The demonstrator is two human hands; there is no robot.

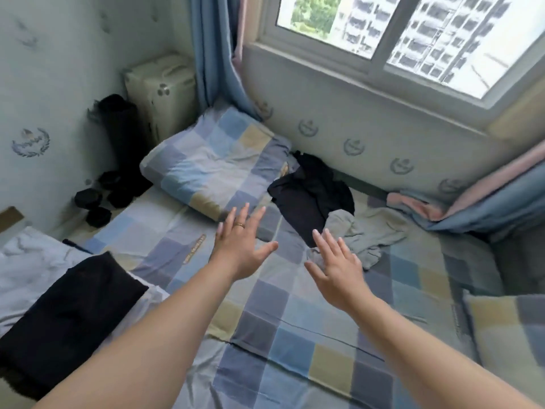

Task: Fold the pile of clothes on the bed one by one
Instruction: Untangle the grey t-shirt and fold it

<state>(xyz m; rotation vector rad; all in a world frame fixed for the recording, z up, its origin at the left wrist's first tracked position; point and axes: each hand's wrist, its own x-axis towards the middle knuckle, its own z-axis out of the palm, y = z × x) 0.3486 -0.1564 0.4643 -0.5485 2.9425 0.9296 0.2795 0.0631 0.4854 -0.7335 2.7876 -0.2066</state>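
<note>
Both arms are stretched out over the bed [295, 335]. My left hand [241, 246] and right hand [339, 273] are flat, fingers [320, 240] spread wide, holding nothing at all.

The stuff left to fold is up ahead, by the wall under the window. There's a black garment [309, 196] crumpled just beside the pillow [212, 166]. A grey garment [362, 231] is bunched up against it, right past my right fingertips. One folded black piece [73, 314] already sits off to my left at the bed edge, so I'd guess I'm partway through.

How I'd do the next bit properly:

- Go for the grey one first, since it's nearest.
- The two are touching and the black one seems to overlap it a little, so pinch the grey at the edge away from the black. Otherwise both probably get dragged along.
- Use both hands and look for a hem or shoulder seam, not a random fistful. I honestly can't tell what kind of garment it is while it's balled up.
- Pull it onto the open checked sheet in front of me, spread it flat and smooth it out before making any fold.

Soft fabric like that will just flop, so flat first, fold second.
</note>
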